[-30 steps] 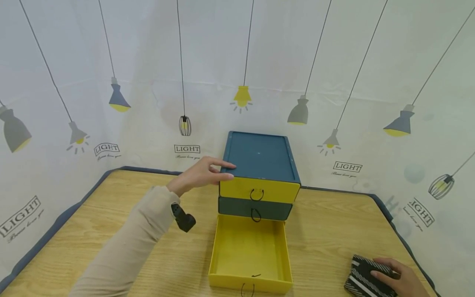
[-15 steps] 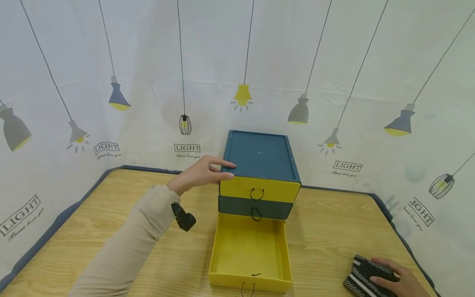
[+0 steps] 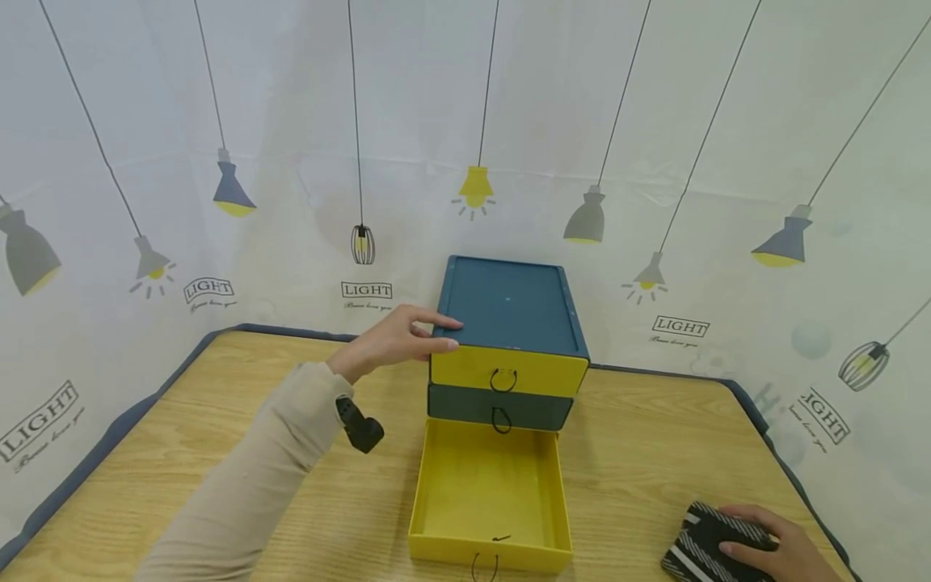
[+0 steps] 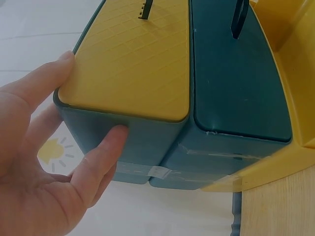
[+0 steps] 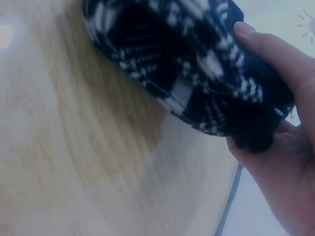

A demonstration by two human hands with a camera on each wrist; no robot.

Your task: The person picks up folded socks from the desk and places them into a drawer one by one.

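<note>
A small drawer unit (image 3: pixel 509 303) with a blue top stands at the middle back of the table. My left hand (image 3: pixel 396 335) holds its near left top corner, digits on the top and the side. In the left wrist view, one fingertip (image 4: pixel 118 132) meets the blue side panel just below the yellow front. At the lower right my right hand (image 3: pixel 785 550) grips a folded black-and-white patterned knit cloth (image 3: pixel 709 541). The right wrist view shows the thumb along one edge of the knit cloth (image 5: pixel 172 64), the other fingers mostly hidden under it.
The bottom yellow drawer (image 3: pixel 490 485) is pulled out toward me with nothing in it. Above it, the yellow drawer (image 3: pixel 465 368) and dark green drawer (image 3: pixel 465 404) are closed, each with a black loop handle. A lamp-printed backdrop (image 3: pixel 291 202) surrounds the wooden table (image 3: pixel 625 461).
My right hand has shifted slightly to the left with the knit cloth. The left hand and the drawers have stayed in place.
</note>
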